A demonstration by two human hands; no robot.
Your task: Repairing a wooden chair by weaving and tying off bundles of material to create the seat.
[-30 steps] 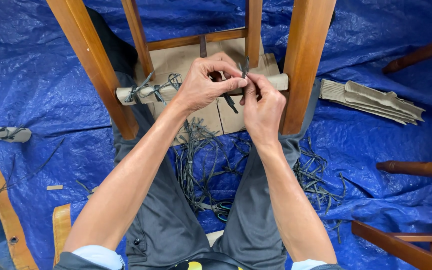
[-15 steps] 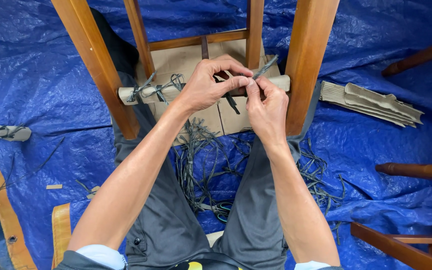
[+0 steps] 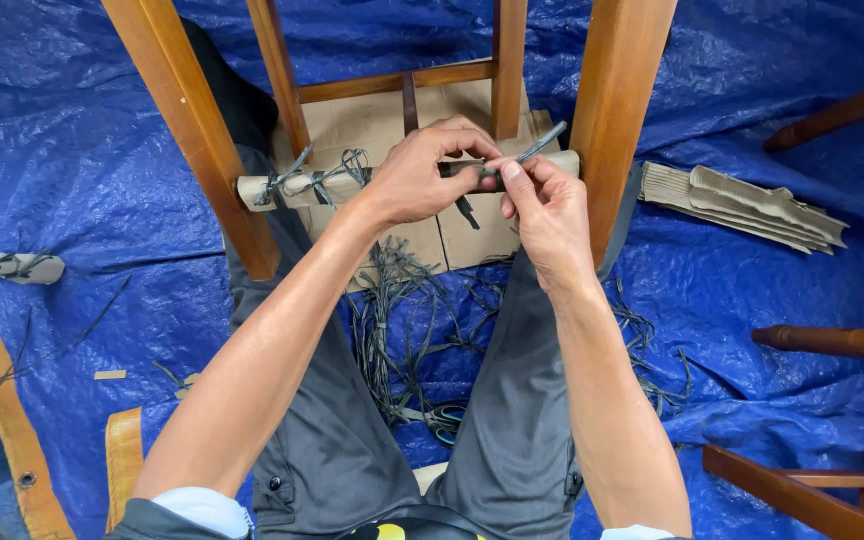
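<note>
Now the left hand [image 3: 422, 180] grips the rail [image 3: 297, 190] while the right hand [image 3: 542, 200] pinches a cord [image 3: 542, 143]; tying seems underway, and tightening needs steady pull.

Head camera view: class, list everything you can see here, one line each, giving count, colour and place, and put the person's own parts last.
Tarp: one, blue, covering the floor.
Wooden frame legs: four, brown, upright at top.
Wrapped rail: one, tan, across the legs, bound with dark cord.
Cardboard sheet: one, tan, behind the rail.
Loose cords: a pile, dark, between the knees.
Scissors: one, blue-handled, under the cords.
Folded cardboard strips: a stack, tan, right.
Turned wooden pieces: several, brown, right edge.
Left hand: gripping the rail.
Right hand: pinching a grey strip.
</note>
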